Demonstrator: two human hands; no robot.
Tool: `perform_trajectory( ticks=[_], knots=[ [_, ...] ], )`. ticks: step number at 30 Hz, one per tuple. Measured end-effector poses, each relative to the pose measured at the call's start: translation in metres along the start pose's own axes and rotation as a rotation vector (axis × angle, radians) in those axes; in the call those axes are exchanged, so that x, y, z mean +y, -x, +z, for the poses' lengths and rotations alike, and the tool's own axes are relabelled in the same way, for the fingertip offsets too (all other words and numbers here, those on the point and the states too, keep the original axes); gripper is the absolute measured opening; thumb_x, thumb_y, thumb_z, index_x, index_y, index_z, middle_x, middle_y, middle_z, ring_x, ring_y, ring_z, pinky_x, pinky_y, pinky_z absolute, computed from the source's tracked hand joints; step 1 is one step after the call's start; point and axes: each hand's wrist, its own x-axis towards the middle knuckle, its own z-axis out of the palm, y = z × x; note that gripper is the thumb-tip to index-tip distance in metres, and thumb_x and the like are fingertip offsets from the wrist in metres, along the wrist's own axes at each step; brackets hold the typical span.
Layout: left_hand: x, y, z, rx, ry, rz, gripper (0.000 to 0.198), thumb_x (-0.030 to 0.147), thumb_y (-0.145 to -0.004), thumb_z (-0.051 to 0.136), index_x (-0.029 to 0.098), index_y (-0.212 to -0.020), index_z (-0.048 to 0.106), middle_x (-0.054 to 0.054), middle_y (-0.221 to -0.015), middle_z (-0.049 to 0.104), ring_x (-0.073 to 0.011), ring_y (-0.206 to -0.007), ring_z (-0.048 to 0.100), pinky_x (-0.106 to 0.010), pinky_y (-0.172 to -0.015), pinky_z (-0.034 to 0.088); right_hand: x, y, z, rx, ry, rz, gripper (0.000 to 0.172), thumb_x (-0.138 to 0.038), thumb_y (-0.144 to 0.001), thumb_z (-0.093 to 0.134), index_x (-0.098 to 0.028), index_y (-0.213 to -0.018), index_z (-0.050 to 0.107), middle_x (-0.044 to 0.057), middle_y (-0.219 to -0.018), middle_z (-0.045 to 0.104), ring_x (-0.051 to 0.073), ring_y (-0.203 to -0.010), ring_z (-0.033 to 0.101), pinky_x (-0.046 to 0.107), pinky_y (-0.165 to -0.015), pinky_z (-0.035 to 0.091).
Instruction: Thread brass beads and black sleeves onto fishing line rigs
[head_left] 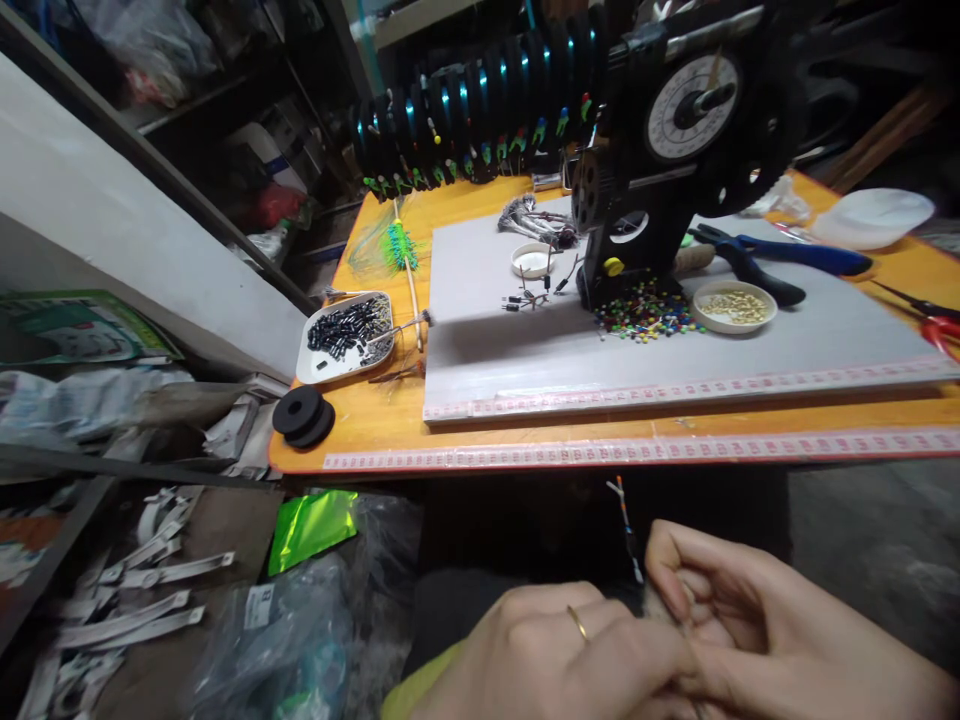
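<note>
The right hand (750, 625) clamps its fingers on a thin stick (626, 520) rising above them; the left hand (555, 650), fingers closed, presses alongside. Sideways bending could snap it.

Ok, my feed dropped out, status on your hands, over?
Left hand and right hand closed, fingertips meeting low. Thin stem sticks up from the right grip, coloured tip up. Orange table edge just beyond the tip.

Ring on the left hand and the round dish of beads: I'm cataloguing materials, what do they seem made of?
Ring: likely gold-coloured metal, a shiny yellow band. Dish: probably white plastic, matte, thin rim. The beads inside look brassy, but are too small to confirm.
</note>
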Motion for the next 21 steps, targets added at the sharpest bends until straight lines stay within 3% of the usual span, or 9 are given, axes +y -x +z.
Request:
perform_trajectory(
  ticks=[3,4,8,11,13,17,21],
  knots=[
    [-0.002,-0.002,0.004,-0.037,-0.01,0.038,0.018,0.018,-0.108,0.065,0.017,-0.107,0.083,-0.005,-0.069,0.081,-0.0188,-0.058,0.074,-0.024,-0.065,0.061,-0.004,-0.004,0.001,0.025,-0.013,-0.011,0.047,-0.049,-0.089,0.091,-0.024,-0.089,0.051,-0.009,-0.07,0.057,0.007,-0.057,0.056,0.017,-0.054,0.046],
    [-0.004,-0.001,0.007,0.006,0.05,0.028,0.018,0.015,-0.108,0.064,0.019,-0.107,0.082,-0.005,-0.073,0.083,-0.0185,-0.062,0.076,-0.024,-0.069,0.061,-0.005,-0.004,0.001,0.031,-0.009,-0.02,0.047,-0.052,-0.09,0.09,-0.023,-0.09,0.053,-0.008,-0.071,0.058,0.008,-0.057,0.058,0.019,-0.055,0.048],
    [-0.013,0.01,0.031,0.358,0.365,-0.163,0.02,0.01,-0.105,0.063,0.027,-0.106,0.074,-0.003,-0.085,0.084,-0.0199,-0.076,0.079,-0.031,-0.081,0.062,-0.003,0.001,0.001,0.158,0.081,-0.12,0.045,-0.068,-0.1,0.072,-0.024,-0.104,0.063,-0.003,-0.08,0.065,0.012,-0.069,0.065,0.023,-0.066,0.057],
    [-0.019,0.021,0.052,0.544,0.439,-0.317,0.005,0.023,-0.106,0.069,0.026,-0.102,0.071,-0.004,-0.085,0.077,-0.0213,-0.077,0.072,-0.033,-0.075,0.059,0.002,0.007,0.001,0.342,0.278,-0.232,0.04,-0.066,-0.104,0.067,-0.027,-0.11,0.07,0.003,-0.097,0.073,0.016,-0.083,0.07,0.023,-0.075,0.061],
    [-0.022,0.023,0.062,0.644,0.477,-0.361,0.008,0.032,-0.108,0.069,0.026,-0.102,0.068,-0.003,-0.085,0.072,-0.02,-0.076,0.067,-0.032,-0.073,0.056,0.003,0.01,0.0,0.437,0.377,-0.337,0.043,-0.067,-0.098,0.073,-0.025,-0.107,0.074,0.007,-0.098,0.076,0.02,-0.085,0.072,0.026,-0.074,0.064],
    [-0.021,0.014,0.071,0.824,0.565,-0.269,0.01,0.036,-0.111,0.067,0.03,-0.104,0.062,0.004,-0.081,0.06,-0.0141,-0.072,0.057,-0.026,-0.07,0.048,0.002,0.011,-0.002,0.56,0.457,-0.508,0.052,-0.075,-0.09,0.078,-0.024,-0.101,0.075,0.008,-0.087,0.075,0.025,-0.085,0.075,0.029,-0.071,0.067],
    [-0.018,0.003,0.07,0.866,0.623,-0.174,0.008,0.029,-0.112,0.065,0.033,-0.109,0.058,0.007,-0.079,0.055,-0.0122,-0.07,0.055,-0.023,-0.069,0.045,-0.002,0.011,-0.002,0.607,0.518,-0.56,0.052,-0.076,-0.089,0.077,-0.024,-0.095,0.074,0.007,-0.083,0.074,0.025,-0.084,0.076,0.03,-0.071,0.068]
  ],
)
